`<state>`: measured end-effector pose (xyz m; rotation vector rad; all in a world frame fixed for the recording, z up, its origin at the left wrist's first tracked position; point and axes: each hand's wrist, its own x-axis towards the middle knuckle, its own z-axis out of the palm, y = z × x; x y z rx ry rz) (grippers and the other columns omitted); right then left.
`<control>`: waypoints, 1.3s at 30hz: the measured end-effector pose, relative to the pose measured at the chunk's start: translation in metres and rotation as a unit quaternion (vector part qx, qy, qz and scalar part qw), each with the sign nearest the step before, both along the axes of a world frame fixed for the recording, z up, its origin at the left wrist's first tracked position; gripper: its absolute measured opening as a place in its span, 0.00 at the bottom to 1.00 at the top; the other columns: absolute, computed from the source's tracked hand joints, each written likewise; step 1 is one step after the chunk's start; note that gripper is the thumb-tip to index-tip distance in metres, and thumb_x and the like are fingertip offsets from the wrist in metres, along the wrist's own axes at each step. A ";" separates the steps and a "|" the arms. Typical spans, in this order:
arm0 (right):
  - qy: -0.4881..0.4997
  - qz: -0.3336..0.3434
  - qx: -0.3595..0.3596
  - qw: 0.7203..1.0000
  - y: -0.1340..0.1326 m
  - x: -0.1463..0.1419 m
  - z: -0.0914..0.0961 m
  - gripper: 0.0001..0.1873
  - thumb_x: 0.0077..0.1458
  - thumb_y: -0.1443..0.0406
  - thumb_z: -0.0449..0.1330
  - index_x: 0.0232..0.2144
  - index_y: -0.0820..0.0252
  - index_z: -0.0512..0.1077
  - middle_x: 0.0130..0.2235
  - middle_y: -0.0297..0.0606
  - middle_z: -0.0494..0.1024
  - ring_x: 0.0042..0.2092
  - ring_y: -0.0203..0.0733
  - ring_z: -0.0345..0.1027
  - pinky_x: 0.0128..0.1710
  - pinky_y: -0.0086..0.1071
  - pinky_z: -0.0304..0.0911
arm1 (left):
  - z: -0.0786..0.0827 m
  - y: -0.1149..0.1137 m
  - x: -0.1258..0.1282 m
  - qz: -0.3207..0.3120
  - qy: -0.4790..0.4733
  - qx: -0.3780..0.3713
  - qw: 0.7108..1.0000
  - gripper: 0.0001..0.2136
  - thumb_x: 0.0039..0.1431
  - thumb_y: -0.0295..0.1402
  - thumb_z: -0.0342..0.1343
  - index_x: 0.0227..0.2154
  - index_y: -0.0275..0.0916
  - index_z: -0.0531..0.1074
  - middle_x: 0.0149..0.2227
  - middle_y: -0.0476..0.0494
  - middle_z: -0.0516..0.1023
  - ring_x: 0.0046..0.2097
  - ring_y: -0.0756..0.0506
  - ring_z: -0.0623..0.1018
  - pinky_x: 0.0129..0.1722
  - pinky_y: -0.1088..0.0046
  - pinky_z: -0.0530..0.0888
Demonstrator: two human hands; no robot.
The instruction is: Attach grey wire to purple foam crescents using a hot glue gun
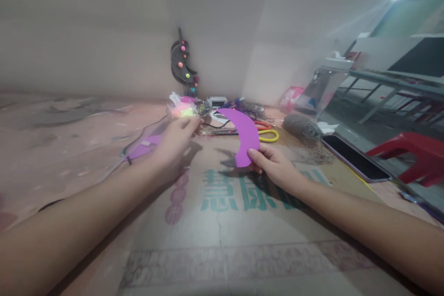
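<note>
My right hand (274,163) is closed on a purple crescent cutout (247,135), with the thumb on its front near the lower end. A dark grey pointed tip (229,162) shows beside that end; whether it joins the crescent I cannot tell. My left hand (182,136), slightly blurred, has its thumb and fingers drawn together just below a clear plastic bag of bright coloured pieces (184,109). What those fingers hold, if anything, is hidden. Behind the crescent, scissors with red and yellow handles (269,136) lie on the table.
A printed cardboard sheet (194,236) covers the table before me. A dark crescent with coloured balls (180,62) stands against the wall. Grey yarn (301,126), a phone (355,157) and a clear bottle (324,85) are right; purple scraps (142,148) lie left. A red stool (412,152) stands beyond.
</note>
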<state>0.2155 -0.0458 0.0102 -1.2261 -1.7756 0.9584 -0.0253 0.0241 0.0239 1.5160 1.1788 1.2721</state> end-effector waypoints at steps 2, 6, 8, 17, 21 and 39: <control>0.003 0.004 0.000 1.000 0.000 -0.001 0.001 0.19 0.61 0.53 0.51 0.29 0.62 0.68 0.24 0.30 0.65 0.24 0.31 0.55 0.23 0.27 0.52 | 0.003 -0.006 0.005 -0.038 0.051 0.007 0.998 0.14 0.57 0.44 0.55 0.33 0.38 0.74 0.32 0.45 0.75 0.34 0.47 0.74 0.29 0.74 0.70; -0.002 0.004 0.013 1.000 -0.001 -0.001 0.001 0.18 0.61 0.54 0.51 0.29 0.62 0.67 0.24 0.30 0.65 0.24 0.31 0.55 0.24 0.27 0.53 | 0.009 -0.025 0.018 -0.122 0.106 0.025 0.987 0.11 0.55 0.41 0.57 0.31 0.38 0.75 0.36 0.44 0.78 0.38 0.46 0.77 0.37 0.71 0.73; -0.008 0.005 0.023 1.000 -0.002 -0.002 0.002 0.17 0.61 0.54 0.51 0.29 0.61 0.67 0.24 0.30 0.65 0.24 0.32 0.55 0.24 0.27 0.54 | 0.010 -0.035 0.024 -0.155 0.124 0.023 0.980 0.09 0.56 0.39 0.56 0.32 0.38 0.75 0.35 0.45 0.79 0.37 0.45 0.78 0.36 0.71 0.74; -0.061 0.018 0.004 0.998 -0.008 -0.012 0.004 0.18 0.62 0.54 0.50 0.30 0.61 0.68 0.24 0.31 0.67 0.25 0.33 0.59 0.25 0.27 0.57 | 0.011 -0.045 0.030 -0.170 0.258 0.143 0.940 0.07 0.55 0.36 0.59 0.29 0.40 0.78 0.36 0.45 0.80 0.43 0.42 0.76 0.47 0.64 0.68; -0.050 0.030 -0.020 0.998 -0.008 -0.012 0.000 0.18 0.62 0.53 0.51 0.31 0.61 0.68 0.24 0.31 0.68 0.24 0.32 0.61 0.24 0.27 0.58 | 0.012 -0.045 0.030 -0.182 0.269 0.147 0.934 0.10 0.59 0.34 0.53 0.25 0.39 0.76 0.31 0.46 0.79 0.38 0.44 0.75 0.41 0.67 0.67; -0.078 0.020 -0.001 0.997 -0.008 -0.010 0.002 0.16 0.61 0.55 0.51 0.29 0.61 0.67 0.25 0.32 0.68 0.26 0.34 0.61 0.26 0.27 0.58 | 0.016 -0.034 0.025 -0.128 0.126 0.052 0.982 0.13 0.59 0.43 0.54 0.38 0.39 0.75 0.40 0.43 0.79 0.43 0.43 0.76 0.42 0.68 0.70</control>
